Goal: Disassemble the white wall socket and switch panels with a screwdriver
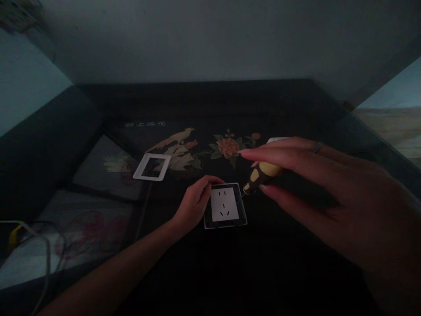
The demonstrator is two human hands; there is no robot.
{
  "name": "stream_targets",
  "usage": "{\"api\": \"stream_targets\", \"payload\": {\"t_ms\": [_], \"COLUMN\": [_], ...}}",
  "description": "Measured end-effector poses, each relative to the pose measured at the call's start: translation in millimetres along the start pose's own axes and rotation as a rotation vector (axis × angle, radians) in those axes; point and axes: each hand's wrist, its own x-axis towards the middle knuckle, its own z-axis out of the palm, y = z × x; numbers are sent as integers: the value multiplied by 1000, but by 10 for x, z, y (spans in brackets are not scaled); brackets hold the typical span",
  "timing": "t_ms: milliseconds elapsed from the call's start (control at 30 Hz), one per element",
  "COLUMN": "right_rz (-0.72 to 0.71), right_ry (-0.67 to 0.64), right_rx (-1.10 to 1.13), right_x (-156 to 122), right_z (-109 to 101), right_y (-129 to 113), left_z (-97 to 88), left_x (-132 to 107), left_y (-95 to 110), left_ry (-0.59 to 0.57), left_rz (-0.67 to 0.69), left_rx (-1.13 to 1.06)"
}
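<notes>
A wall socket [224,204] with a white face and a dark surround lies on the dark tabletop, its slots facing up. My left hand [197,197] grips it by the left and far edges, with some fingers hidden behind it. In my right hand [322,180] is a screwdriver [263,175] with a yellow and black handle, held loosely between thumb and fingers. Its thin shaft slants down to the socket's right side; the dim light hides exactly where the tip sits. A ring shows on one right finger.
Left of the socket lies a white square frame [152,167]. Part of another white item [277,139] shows behind my right hand. The glossy tabletop bears a printed bird and flowers [226,147]. Pale cables [48,254] and a yellow piece [13,237] are at far left.
</notes>
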Motion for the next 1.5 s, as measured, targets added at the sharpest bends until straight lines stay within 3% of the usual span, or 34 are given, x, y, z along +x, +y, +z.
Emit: {"api": "stream_targets", "payload": {"t_ms": [200, 400, 567, 767, 967, 1167, 1500], "right_rz": [-2, -32, -31, -53, -88, -94, -67], "right_ry": [68, -49, 34, -95, -24, -139, -22], "right_rx": [-86, 25, -110, -40, -210, -96, -183], "right_x": [34, -17, 7, -11, -36, -19, 2], "right_z": [62, 16, 24, -20, 14, -4, 50], "right_y": [-31, 5, -9, -4, 5, -25, 11], "left_z": [-3, -3, 1, 11, 9, 24, 1], "left_x": [3, 10, 12, 16, 13, 22, 13], "left_y": [-8, -17, -27, -91, -71, -102, -32], "left_ry": [4, 2, 6, 24, 17, 34, 11], "left_rz": [6, 8, 14, 39, 45, 61, 34], "left_rx": [0, 5, 3, 1, 7, 1, 12]}}
